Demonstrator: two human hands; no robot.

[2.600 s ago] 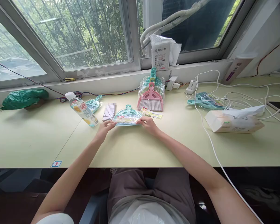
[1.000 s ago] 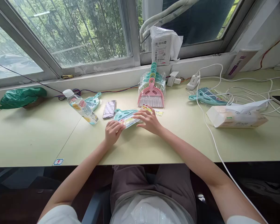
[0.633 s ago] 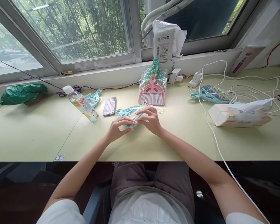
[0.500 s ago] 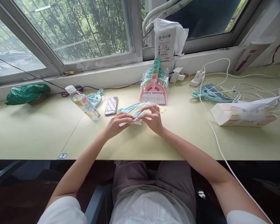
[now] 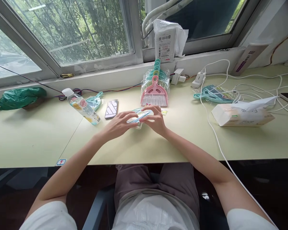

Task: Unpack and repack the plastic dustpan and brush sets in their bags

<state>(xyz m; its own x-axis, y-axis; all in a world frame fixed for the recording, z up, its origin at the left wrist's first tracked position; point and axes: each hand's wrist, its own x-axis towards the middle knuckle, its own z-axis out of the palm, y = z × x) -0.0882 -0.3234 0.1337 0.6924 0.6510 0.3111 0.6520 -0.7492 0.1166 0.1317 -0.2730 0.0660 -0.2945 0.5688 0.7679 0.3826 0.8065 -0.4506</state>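
Together, left hand (image 5: 116,123) and right hand (image 5: 156,121) grip the wrapped teal dustpan set (image 5: 139,115).

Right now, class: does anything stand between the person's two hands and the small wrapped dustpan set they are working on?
Nothing visible does. The left hand and the right hand both already hold the wrapped dustpan set, just above the desk. The bottle and the phone lie off to the left, apart from it.

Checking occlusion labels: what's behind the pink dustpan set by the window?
Behind the pink dustpan set stand more wrapped sets, teal handles showing above it. Their count and lower parts are hidden. Both hands hold another packet nearer.
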